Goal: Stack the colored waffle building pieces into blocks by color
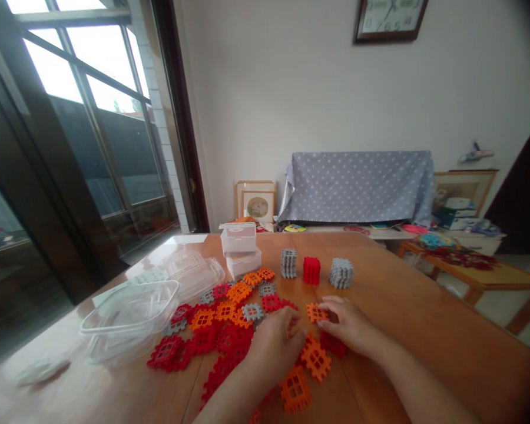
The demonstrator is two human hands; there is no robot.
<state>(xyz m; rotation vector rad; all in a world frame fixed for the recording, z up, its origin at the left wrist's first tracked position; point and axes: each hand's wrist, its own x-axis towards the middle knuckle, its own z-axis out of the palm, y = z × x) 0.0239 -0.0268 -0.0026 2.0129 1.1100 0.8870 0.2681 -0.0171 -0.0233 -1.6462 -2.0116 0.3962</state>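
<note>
My right hand (351,324) grips an orange notched building tile (317,312) at its right edge, between thumb and fingers. To its left, my left hand (276,341) is closed with curled fingers over the loose tiles; whatever it may hold is hidden. Red, orange and grey square tiles with window-like openings lie in a loose pile, among them a red tile (165,351) and an orange tile (315,357) near my hands. Beyond them stand a grey tile stack (288,263), a red stack (311,270) and another grey stack (341,273).
Clear plastic tubs (128,318) and lids (194,277) sit on the left of the wooden table (393,282). Two white boxes (238,240) are stacked at the far edge. A low side table (490,280) with red items stands at the right.
</note>
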